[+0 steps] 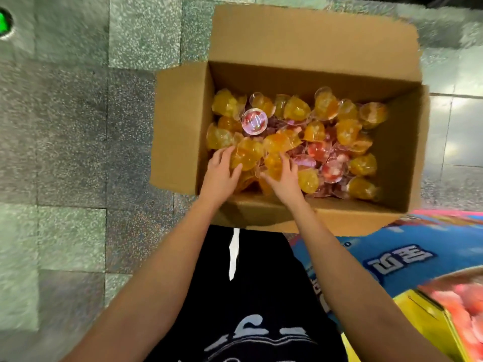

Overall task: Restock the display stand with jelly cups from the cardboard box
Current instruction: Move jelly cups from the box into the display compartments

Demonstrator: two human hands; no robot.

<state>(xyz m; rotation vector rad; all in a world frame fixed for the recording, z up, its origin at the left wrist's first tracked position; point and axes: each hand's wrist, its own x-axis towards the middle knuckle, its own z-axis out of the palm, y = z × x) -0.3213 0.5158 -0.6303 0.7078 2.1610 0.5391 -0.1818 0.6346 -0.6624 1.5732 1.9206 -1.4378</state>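
Jelly cups (295, 142) piled loose in cardboard box (180, 126), mostly orange, some red. Left hand (219, 176), right hand (285, 178) at 7 o'clock corner, fingers curled round orange ones. Probably light, slippery, squashy. Hold sides, not thin lid.

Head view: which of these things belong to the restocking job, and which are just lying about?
Part of the job: cardboard box; orange jelly cups; red jelly cups; left hand and right hand, each gripping orange jelly cups; colourful stand at lower right, probably the display.

Just there: tiled floor; green object at top left; the person's black clothing.
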